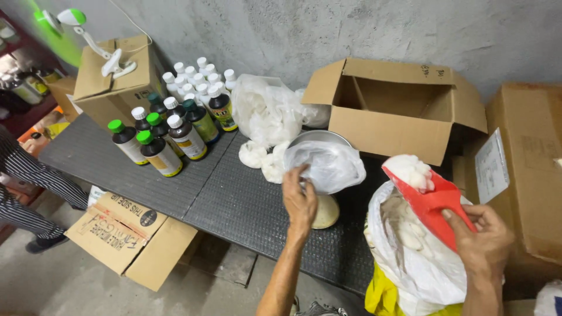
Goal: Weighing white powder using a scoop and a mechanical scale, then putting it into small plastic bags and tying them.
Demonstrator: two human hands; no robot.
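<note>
My right hand grips a red plastic scoop heaped with white powder lumps, held over an open white sack of the same powder at the lower right. My left hand pinches the rim of a clear plastic bag that lies open in the metal pan of a small scale. The scoop is to the right of the bag, apart from it.
Dark bottles with green and white caps and white bottles stand at the back left of the grey table. Filled plastic bags lie behind the scale. Open cardboard boxes line the wall. A person's striped legs at left.
</note>
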